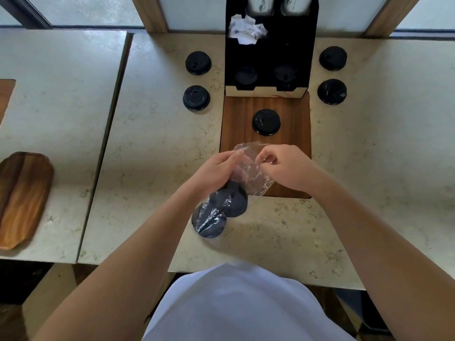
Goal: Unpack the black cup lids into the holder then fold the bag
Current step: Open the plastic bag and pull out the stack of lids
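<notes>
Head view, nearest first: white shirt (pixel 243 306) at the bottom edge, two bare forearms reaching forward over a pale stone table (pixel 152 148).

Clear plastic bag (pixel 248 171) held between both hands, mouth end up near the fingers, loaded end sagging toward the near table edge. Bagged black lids (pixel 221 210) inside that lower end (at least two, overlapping, exact count hard to tell through the crinkled film), resting on or just above the stone.

Left hand (pixel 214 171) closed around the bag's left side, fingers curled, thumb pressed to the film. Right hand (pixel 285 168) pinching the bag's upper right edge, fingertips drawn together on the plastic, remaining fingers curled in.

Beyond the hands, a dark wooden board (pixel 293 119) lying flat on the table, one loose black lid (pixel 266 122) sitting on its far half.

Black holder (pixel 305 45) standing at the board's far end, touching it. Two dark lids barely visible in its front compartments, crumpled white paper (pixel 247 29) in the left compartment behind, white cups (pixel 279 4) at the very back.

Four more loose lids on the stone: two left of the holder (pixel 198 63) and (pixel 196 98), two right (pixel 333 58) and (pixel 332 91).

Far left, on a separate table (pixel 49 94), a wooden tray (pixel 22 200).
</notes>
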Demonstrator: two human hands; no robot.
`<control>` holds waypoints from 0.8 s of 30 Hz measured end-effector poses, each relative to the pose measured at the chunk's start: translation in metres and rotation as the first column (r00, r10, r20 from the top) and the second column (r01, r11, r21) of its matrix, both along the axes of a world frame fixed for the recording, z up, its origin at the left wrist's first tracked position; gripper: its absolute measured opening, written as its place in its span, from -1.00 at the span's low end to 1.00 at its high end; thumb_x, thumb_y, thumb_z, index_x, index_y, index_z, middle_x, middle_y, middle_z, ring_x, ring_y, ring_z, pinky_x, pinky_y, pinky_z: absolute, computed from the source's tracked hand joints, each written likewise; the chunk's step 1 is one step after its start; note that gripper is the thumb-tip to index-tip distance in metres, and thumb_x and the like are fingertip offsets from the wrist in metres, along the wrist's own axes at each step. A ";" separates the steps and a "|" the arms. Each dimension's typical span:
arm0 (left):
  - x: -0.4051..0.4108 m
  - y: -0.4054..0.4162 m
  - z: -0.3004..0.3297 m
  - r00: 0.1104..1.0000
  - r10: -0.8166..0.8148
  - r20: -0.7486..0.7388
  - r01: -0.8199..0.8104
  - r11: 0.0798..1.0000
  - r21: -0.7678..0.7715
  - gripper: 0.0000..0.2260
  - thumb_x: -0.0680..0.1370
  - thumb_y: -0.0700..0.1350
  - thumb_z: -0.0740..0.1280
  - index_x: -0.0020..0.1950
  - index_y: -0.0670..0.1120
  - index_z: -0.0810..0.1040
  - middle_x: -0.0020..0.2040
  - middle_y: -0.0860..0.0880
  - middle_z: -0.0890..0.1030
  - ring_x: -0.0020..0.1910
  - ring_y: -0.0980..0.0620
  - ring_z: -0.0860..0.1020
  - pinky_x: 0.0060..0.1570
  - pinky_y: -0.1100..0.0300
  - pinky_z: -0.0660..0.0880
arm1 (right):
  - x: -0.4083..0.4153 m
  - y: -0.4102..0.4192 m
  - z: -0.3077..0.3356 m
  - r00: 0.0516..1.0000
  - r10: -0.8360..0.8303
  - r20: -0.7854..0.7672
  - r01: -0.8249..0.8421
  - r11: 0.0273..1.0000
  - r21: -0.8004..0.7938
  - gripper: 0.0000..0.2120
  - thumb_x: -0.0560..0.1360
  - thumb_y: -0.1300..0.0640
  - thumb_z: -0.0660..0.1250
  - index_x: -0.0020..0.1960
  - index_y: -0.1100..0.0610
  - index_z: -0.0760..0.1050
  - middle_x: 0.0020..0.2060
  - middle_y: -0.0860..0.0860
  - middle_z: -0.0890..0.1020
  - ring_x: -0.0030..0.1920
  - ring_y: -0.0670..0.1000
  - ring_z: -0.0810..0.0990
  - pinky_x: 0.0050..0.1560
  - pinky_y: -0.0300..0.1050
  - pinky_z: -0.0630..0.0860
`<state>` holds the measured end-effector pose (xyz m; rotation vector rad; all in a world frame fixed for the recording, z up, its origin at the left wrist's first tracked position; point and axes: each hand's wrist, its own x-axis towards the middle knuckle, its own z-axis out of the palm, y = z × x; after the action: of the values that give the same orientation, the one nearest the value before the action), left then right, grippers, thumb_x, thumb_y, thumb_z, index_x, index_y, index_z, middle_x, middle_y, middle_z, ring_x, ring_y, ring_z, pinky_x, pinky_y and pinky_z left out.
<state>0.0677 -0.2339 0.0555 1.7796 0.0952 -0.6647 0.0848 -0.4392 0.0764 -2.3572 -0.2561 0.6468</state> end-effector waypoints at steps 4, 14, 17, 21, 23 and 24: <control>-0.004 0.014 -0.009 0.994 -0.095 -0.052 0.094 0.995 -0.013 -0.40 0.46 0.33 0.40 0.40 0.05 0.51 0.17 -0.03 0.68 0.12 0.06 0.68 0.15 0.09 0.63 | 0.004 -0.002 0.017 0.993 0.035 -0.110 -0.031 0.999 0.038 -0.93 0.57 0.09 0.40 -0.09 -0.01 0.56 -0.12 0.00 0.70 -0.07 0.05 0.68 -0.09 -0.11 0.63; -0.031 0.027 -0.059 0.947 -0.183 -0.265 0.273 0.892 0.361 -0.60 0.48 -0.08 0.56 0.28 -0.03 0.57 0.11 -0.02 0.67 0.13 -0.10 0.61 0.14 -0.03 0.58 | 0.002 -0.014 -0.002 0.936 -0.087 -0.340 0.096 0.995 0.009 -0.58 0.59 0.43 0.14 -0.30 0.10 0.56 -0.26 -0.04 0.72 -0.26 -0.17 0.70 -0.29 -0.31 0.55; -0.031 0.023 -0.065 0.961 -0.155 -0.229 0.225 0.920 0.321 -0.79 0.50 -0.13 0.54 0.11 -0.06 0.67 -0.03 -0.01 0.70 0.00 -0.07 0.65 -0.03 0.03 0.59 | -0.001 -0.011 -0.019 0.929 -0.070 -0.364 0.019 0.990 -0.143 -0.78 0.62 0.35 0.24 -0.05 0.12 0.58 -0.16 0.13 0.73 -0.20 -0.02 0.75 -0.30 -0.16 0.63; -0.030 0.022 -0.067 0.974 -0.123 -0.188 0.173 0.945 0.279 -0.84 0.51 -0.13 0.54 0.06 0.00 0.69 -0.04 0.03 0.72 -0.03 0.03 0.64 -0.14 0.16 0.50 | -0.001 -0.002 -0.030 0.941 -0.038 -0.336 -0.036 0.977 -0.212 -0.73 0.59 0.28 0.35 0.29 0.20 0.57 -0.02 0.12 0.70 -0.05 0.12 0.72 -0.10 -0.02 0.66; -0.028 0.026 -0.066 0.981 -0.091 -0.172 0.134 0.958 0.254 -0.84 0.51 -0.17 0.54 0.00 0.07 0.70 -0.10 0.10 0.76 -0.03 0.06 0.66 -0.13 0.19 0.48 | 0.003 0.002 -0.028 0.925 -0.031 -0.378 -0.012 0.994 -0.111 -0.78 0.58 0.11 0.42 0.22 0.09 0.61 0.05 0.08 0.72 -0.02 0.05 0.69 -0.05 -0.10 0.61; -0.027 0.028 -0.065 0.983 -0.076 -0.167 0.115 0.964 0.239 -0.82 0.51 -0.18 0.54 -0.03 0.10 0.71 -0.12 0.13 0.77 -0.04 0.08 0.67 -0.12 0.20 0.49 | 0.004 0.003 -0.026 0.912 -0.029 -0.409 -0.004 0.997 -0.078 -0.80 0.56 -0.02 0.44 0.15 0.00 0.60 0.04 0.04 0.72 -0.03 -0.01 0.68 -0.01 -0.16 0.59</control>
<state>0.0406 -0.2062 -0.0096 1.9787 0.2082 -0.8951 0.0889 -0.4361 0.0500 -2.2252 -0.0269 1.1419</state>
